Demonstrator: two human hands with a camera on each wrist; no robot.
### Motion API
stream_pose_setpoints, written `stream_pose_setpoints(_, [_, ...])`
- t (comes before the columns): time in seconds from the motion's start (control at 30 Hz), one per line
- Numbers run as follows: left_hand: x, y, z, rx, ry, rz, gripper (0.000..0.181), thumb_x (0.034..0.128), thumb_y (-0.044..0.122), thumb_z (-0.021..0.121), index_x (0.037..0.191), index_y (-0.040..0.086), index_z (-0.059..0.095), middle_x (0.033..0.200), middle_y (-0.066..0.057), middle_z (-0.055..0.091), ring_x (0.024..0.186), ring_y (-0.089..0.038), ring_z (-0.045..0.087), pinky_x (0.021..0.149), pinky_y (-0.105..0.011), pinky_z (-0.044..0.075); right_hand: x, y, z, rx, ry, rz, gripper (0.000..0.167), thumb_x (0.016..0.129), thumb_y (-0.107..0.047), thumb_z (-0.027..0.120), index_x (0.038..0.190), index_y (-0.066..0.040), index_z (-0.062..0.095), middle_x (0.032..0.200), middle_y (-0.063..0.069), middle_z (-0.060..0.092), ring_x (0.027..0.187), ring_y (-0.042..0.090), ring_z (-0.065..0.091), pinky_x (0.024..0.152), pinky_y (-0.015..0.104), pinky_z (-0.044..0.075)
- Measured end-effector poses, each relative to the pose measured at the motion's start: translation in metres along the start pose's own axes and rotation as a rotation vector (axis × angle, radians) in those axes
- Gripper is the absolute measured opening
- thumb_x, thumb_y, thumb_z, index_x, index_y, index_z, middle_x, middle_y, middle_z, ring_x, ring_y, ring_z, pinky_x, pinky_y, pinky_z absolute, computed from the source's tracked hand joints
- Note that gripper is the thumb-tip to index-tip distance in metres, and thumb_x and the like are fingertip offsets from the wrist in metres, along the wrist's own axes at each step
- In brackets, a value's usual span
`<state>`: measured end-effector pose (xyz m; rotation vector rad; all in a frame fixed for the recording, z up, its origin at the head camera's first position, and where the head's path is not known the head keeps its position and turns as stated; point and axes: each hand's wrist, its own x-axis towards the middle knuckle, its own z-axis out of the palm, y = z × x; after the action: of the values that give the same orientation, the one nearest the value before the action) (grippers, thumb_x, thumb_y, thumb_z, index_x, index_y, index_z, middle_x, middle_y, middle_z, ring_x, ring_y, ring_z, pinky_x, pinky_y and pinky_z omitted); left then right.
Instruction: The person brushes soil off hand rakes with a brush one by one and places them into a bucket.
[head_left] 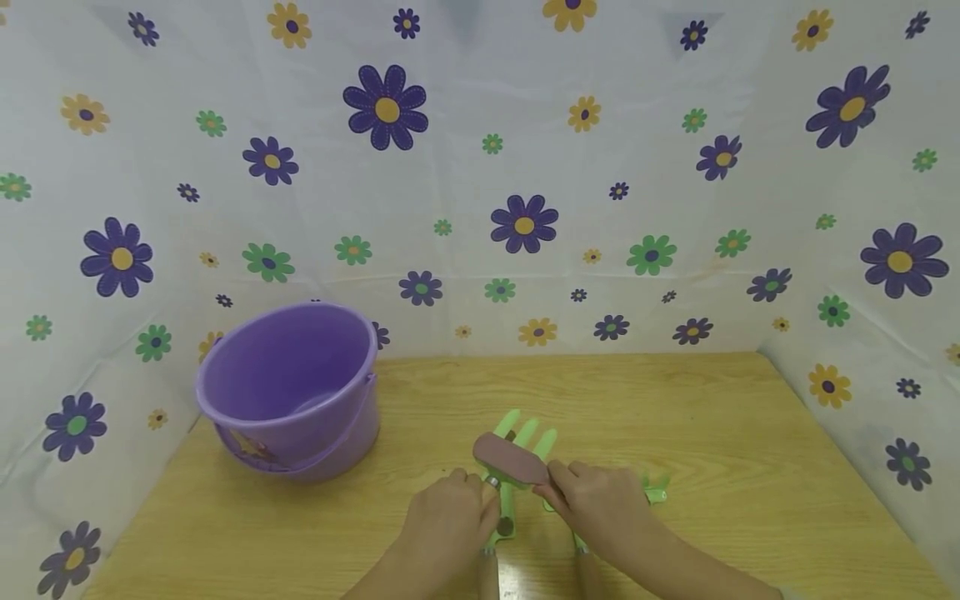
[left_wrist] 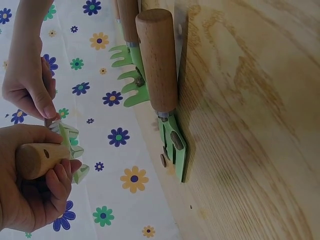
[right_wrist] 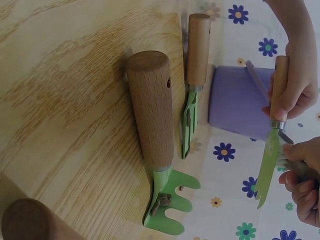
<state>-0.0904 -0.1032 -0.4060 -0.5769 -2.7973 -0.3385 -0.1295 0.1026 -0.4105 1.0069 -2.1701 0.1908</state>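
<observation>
My left hand (head_left: 450,517) (left_wrist: 35,180) (right_wrist: 296,82) grips the wooden handle (left_wrist: 40,159) (right_wrist: 280,82) of a green hand fork (head_left: 528,432) (right_wrist: 267,165), its tines raised above the table. My right hand (head_left: 609,510) (left_wrist: 31,82) (right_wrist: 304,187) holds a brush with a mauve back (head_left: 510,458), which lies across the fork's head in the head view. Pale bristles (right_wrist: 282,159) meet the green metal in the right wrist view. A brown spot (head_left: 511,436) shows by one tine.
On the wooden table (head_left: 720,417) below lie a green slotted tool (left_wrist: 172,142) with brown clumps, a green rake (right_wrist: 172,205) also with a clump, and another green-toothed tool (head_left: 656,490). A purple bucket (head_left: 352,437) stands at the left. Flowered cloth (head_left: 465,183) surrounds the back and sides.
</observation>
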Motion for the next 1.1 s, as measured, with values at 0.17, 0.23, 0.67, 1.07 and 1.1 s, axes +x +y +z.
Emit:
stream_pose_setpoints(0.17, [0.000,0.001,0.000,-0.004,0.002,-0.016,0.032,0.0861,0.019,0.062,0.059,0.008,0.048,0.056,0.006,0.032,0.046,-0.001,0.024,0.036,-0.007,0.024,0.000,0.002,0.002,-0.019,0.001,-0.005,0.059,0.101,-0.045,0.024,0.068,-0.011,0.059,0.046,-0.010,0.039,0.041,-0.004,0.017,0.038,0.007,0.006])
stream_pose_setpoints(0.23, [0.000,0.002,0.001,-0.008,-0.004,-0.028,0.034,0.0865,0.019,0.062,0.058,0.010,0.046,0.057,0.006,0.032,0.047,-0.002,0.025,0.036,-0.008,0.024,0.000,0.004,0.002,-0.032,-0.001,-0.004,0.059,0.101,-0.045,0.025,0.070,-0.010,0.061,0.046,-0.009,0.042,0.039,-0.004,0.019,0.037,0.008,0.007])
stream_pose_setpoints(0.67, [0.002,0.002,0.004,-0.005,-0.015,-0.028,0.035,0.0868,0.022,0.062,0.058,0.011,0.045,0.057,0.006,0.035,0.047,-0.002,0.027,0.037,-0.009,0.025,0.000,0.015,0.004,-0.061,-0.009,0.008,0.053,0.100,-0.043,0.036,0.077,-0.006,0.067,0.050,-0.003,0.055,0.034,0.000,0.038,0.034,0.006,0.016])
stream_pose_setpoints(1.07, [-0.001,-0.001,0.005,-0.027,-0.019,-0.008,0.037,0.0871,0.019,0.062,0.058,0.016,0.039,0.057,0.008,0.032,0.051,-0.001,0.025,0.038,-0.009,0.023,0.001,0.024,0.008,-0.086,-0.059,0.044,0.036,0.091,-0.038,0.058,0.077,-0.006,0.068,0.052,-0.002,0.058,0.036,0.002,0.044,0.033,0.008,0.024])
stream_pose_setpoints(1.1, [-0.001,-0.001,0.005,-0.029,-0.019,-0.008,0.037,0.0871,0.019,0.062,0.058,0.016,0.039,0.057,0.008,0.032,0.051,-0.001,0.025,0.038,-0.009,0.023,0.002,0.024,0.008,-0.087,-0.064,0.048,0.032,0.087,-0.036,0.063,0.077,-0.006,0.068,0.052,-0.002,0.058,0.036,0.002,0.043,0.033,0.008,0.024])
